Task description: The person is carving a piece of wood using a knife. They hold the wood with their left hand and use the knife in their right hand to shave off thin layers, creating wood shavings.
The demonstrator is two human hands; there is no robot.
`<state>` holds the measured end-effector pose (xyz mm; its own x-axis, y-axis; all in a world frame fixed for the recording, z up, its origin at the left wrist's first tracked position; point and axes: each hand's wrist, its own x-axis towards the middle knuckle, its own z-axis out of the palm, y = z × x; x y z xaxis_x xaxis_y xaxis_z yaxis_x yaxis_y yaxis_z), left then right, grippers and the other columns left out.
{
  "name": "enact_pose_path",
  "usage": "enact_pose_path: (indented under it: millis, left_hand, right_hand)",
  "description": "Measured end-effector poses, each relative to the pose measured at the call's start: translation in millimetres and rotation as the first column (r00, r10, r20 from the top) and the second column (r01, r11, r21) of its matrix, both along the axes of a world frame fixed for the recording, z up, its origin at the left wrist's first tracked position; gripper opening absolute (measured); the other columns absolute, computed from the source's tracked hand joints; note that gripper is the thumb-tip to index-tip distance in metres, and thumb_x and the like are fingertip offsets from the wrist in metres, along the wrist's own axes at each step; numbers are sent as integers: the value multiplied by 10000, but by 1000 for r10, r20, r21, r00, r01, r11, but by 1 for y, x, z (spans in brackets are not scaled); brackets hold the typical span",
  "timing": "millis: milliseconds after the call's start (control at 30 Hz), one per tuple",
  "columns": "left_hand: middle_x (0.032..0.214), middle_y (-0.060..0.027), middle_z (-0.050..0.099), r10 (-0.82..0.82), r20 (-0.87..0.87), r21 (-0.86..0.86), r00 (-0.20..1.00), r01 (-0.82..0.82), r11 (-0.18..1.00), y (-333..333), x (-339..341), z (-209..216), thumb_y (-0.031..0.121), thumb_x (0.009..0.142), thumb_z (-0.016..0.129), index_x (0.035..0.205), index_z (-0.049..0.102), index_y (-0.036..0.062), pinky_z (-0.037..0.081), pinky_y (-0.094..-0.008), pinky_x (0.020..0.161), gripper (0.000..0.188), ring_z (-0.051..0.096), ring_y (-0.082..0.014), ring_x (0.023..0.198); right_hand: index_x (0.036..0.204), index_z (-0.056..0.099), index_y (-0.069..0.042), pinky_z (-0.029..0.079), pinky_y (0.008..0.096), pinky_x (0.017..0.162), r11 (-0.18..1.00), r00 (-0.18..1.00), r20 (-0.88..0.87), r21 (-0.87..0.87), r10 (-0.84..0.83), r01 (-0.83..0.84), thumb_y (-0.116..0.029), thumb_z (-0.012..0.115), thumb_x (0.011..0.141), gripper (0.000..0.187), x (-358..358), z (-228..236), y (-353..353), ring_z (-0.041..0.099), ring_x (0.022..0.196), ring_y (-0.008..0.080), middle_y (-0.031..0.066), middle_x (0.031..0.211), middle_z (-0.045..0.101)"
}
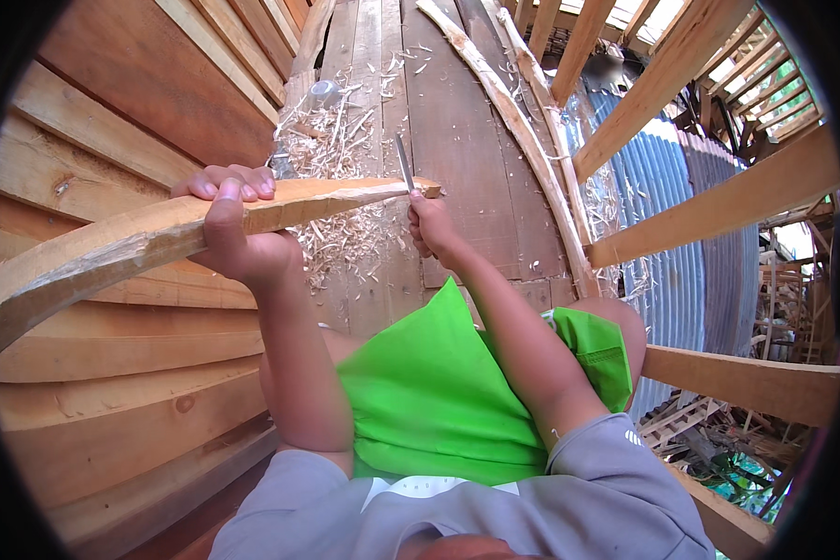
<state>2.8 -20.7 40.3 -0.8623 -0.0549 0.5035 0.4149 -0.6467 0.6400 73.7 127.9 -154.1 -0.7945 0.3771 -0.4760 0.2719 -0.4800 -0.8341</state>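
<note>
A long, curved piece of wood (168, 219) runs from the left rim to the middle of the head view, its side face cut pale and rough. My left hand (238, 219) is wrapped round it, thumb and fingers over the upper face. In my right hand (431, 224) is a knife (404, 163); the handle is hidden in my closed fingers. The narrow blade points up and away, lying against or just beside the wood's right end. I cannot tell whether the edge bites into it.
Wood shavings (336, 159) litter the plank floor (462, 140), with a clear cup (324, 92) among them. A plank wall (131, 327) rises close on my left. Two peeled poles (523, 131) lie to the right, beside a slatted railing (719, 201) with corrugated metal sheets (667, 215) beyond it.
</note>
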Motion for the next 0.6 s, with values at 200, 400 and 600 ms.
enact_pose_path:
  millis: [200, 400, 600]
  left_hand:
    - [628, -6, 410, 4, 37, -6, 999, -4, 1000, -4, 4, 0, 96, 724, 552, 815, 411, 143, 412, -316, 606, 175, 434, -135, 573]
    - [628, -4, 403, 15, 45, -18, 999, -14, 1000, -1, 4, 0, 118, 711, 553, 810, 412, 149, 407, -313, 608, 176, 425, -134, 574]
    - [623, 0, 399, 23, 53, -31, 998, -21, 999, -3, 4, 0, 127, 715, 551, 800, 408, 149, 402, -310, 608, 168, 423, -128, 575]
  right_hand:
    - [680, 329, -160, 153, 300, 378, 966, 998, 8, -252, 62, -58, -478, 360, 1004, 455, 2, 13, -10, 186, 395, 88, -43, 519, 266]
    - [669, 324, -156, 148, 302, 377, 973, 997, 62, -229, 38, -23, -483, 355, 1006, 471, 1, 6, -6, 173, 389, 92, -38, 516, 252]
    - [683, 350, -149, 181, 305, 369, 998, 1000, 24, -65, 5, -3, -475, 371, 1006, 459, -1, 12, -16, 215, 375, 97, -31, 504, 272]
